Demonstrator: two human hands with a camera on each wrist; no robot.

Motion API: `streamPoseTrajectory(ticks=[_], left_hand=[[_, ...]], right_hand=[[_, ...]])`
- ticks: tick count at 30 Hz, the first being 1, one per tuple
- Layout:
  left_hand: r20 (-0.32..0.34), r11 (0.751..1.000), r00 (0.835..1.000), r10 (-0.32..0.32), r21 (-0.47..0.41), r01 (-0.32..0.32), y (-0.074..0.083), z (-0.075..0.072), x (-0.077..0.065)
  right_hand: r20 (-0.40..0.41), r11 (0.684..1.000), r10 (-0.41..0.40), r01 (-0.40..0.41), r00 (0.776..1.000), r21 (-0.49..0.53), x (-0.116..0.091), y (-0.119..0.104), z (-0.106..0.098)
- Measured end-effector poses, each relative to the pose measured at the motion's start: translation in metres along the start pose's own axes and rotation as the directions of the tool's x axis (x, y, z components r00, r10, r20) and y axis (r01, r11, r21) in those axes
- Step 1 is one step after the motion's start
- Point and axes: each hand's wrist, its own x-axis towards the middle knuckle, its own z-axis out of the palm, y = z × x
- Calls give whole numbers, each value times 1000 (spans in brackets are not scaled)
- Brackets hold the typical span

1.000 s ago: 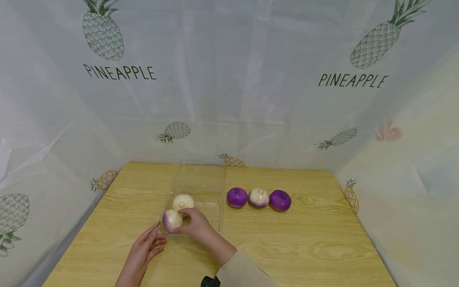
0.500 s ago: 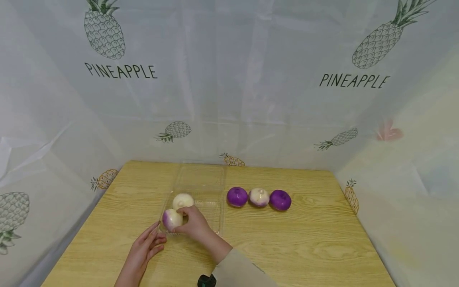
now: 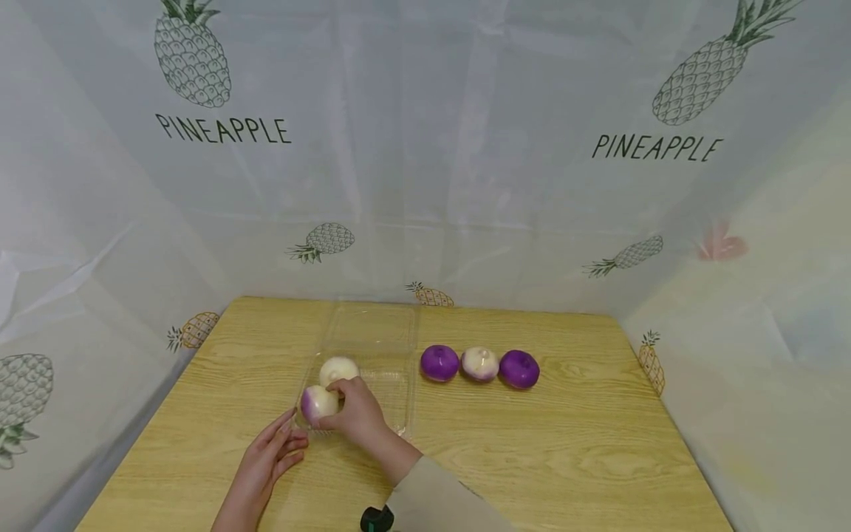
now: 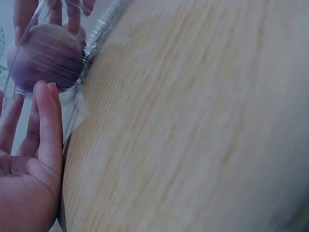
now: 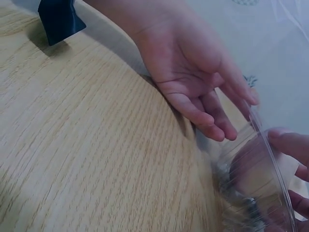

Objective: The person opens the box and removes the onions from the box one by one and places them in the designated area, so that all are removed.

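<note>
Inside the clear plastic clamshell box (image 3: 388, 399), at its near left corner, my right hand (image 3: 362, 415) holds a white and purple turnip (image 3: 318, 405) between thumb and fingers. Just behind it in the box is another turnip (image 3: 339, 371), pale side up. My left hand (image 3: 266, 458) rests beside that corner, its fairly straight fingers against the box's wall. In the left wrist view the left hand (image 4: 29, 179) is close below the turnip (image 4: 48, 55), seen through the ribbed plastic. The right wrist view shows the left palm and fingers (image 5: 207, 118) at the box's edge.
Right of the box, a purple turnip (image 3: 439, 363), a mostly white one (image 3: 479, 364) and another purple one (image 3: 519, 369) form a row on the wooden table (image 3: 565, 458). The box's lid (image 3: 372, 325) lies folded back. A pineapple-printed curtain (image 3: 452, 148) surrounds the table.
My right wrist and sleeve have shifted slightly left, while the fingers keep their hold on the turnip. My left hand stays at the box corner. The other turnips stay in place.
</note>
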Motion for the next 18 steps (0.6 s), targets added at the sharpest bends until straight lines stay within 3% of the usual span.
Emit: streamPoseTrajectory(ticks=[6, 18], left_hand=[[29, 1000, 1000, 9, -27, -9, 0, -1, 0], [18, 1000, 1000, 2, -17, -2, 1, 0, 0]], right_hand=[[-14, 1000, 14, -15, 1000, -27, 2, -1, 3], [12, 1000, 23, -23, 1000, 5, 1, -2, -3]])
